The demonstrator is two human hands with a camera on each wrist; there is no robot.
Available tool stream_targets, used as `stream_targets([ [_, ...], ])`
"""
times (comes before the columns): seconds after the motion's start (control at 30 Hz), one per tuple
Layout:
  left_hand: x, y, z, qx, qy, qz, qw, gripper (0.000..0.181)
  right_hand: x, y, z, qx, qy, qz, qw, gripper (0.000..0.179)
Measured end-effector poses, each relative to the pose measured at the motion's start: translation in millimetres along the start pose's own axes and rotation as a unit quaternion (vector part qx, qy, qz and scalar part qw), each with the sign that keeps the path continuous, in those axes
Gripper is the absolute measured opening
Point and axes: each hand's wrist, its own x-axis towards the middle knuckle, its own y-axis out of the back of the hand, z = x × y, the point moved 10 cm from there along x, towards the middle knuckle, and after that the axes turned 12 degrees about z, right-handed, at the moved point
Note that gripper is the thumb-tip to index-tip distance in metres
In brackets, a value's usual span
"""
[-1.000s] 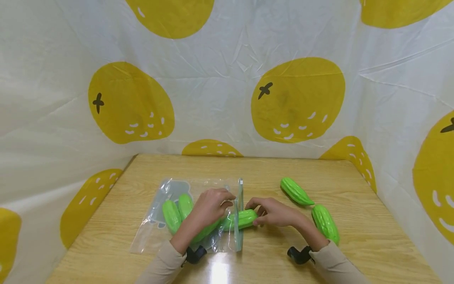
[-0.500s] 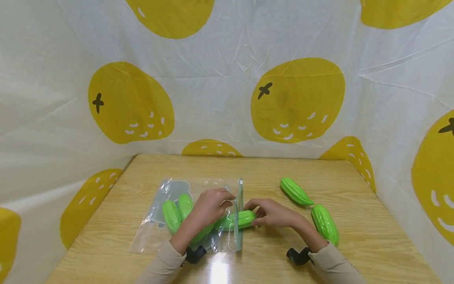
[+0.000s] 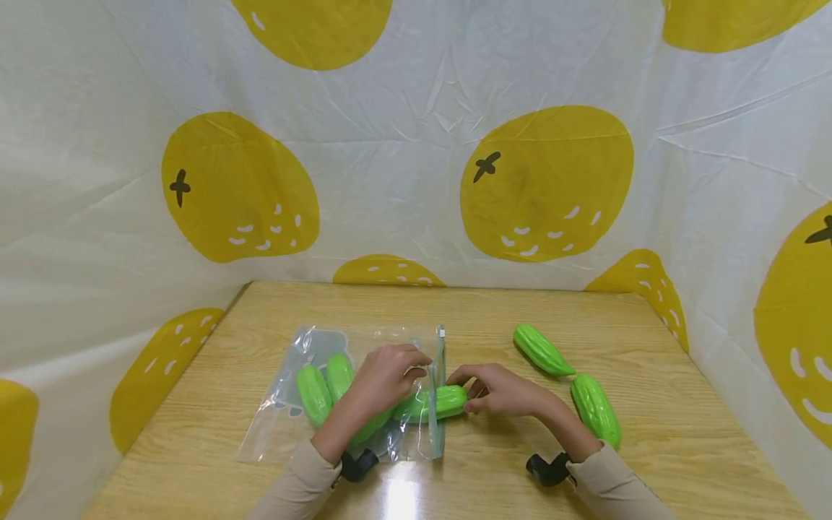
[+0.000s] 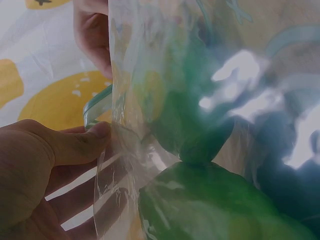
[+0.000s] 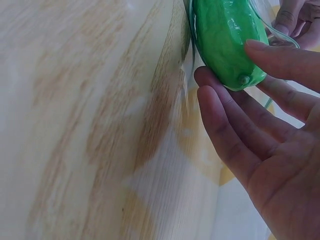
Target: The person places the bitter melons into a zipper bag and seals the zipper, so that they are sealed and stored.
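A clear zip bag (image 3: 273,437) lies on its side on the table, its mouth facing right. My left hand (image 3: 383,379) pinches the bag's zip edge (image 4: 95,102) between thumb and fingers. A green ribbed gourd (image 3: 450,401) lies partly inside the mouth, its right end sticking out. My right hand (image 3: 503,390) holds that end, thumb on top and fingers beneath, as the right wrist view shows on the gourd (image 5: 227,42). Deeper in the bag are further gourds (image 3: 315,396), one partly hidden under my left forearm.
Two loose gourds lie on the wooden table (image 3: 494,477) to the right: one farther back (image 3: 542,350), the other (image 3: 595,410) beside my right forearm. A white cloth (image 3: 390,188) printed with yellow fruit hangs around the back and sides.
The gourd at the bag's mouth and my right hand have shifted slightly left, pushing it a little deeper in. Over the last half second almost nothing moves. My left hand stays put.
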Motion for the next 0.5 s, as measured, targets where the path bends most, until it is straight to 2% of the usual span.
stream_targets([
  [0.5,0.1,0.1,0.3,0.000,0.001,-0.004,1.0000,0.016,1.0,-1.5,0.6,0.007,0.003,0.004,1.0000,0.035],
])
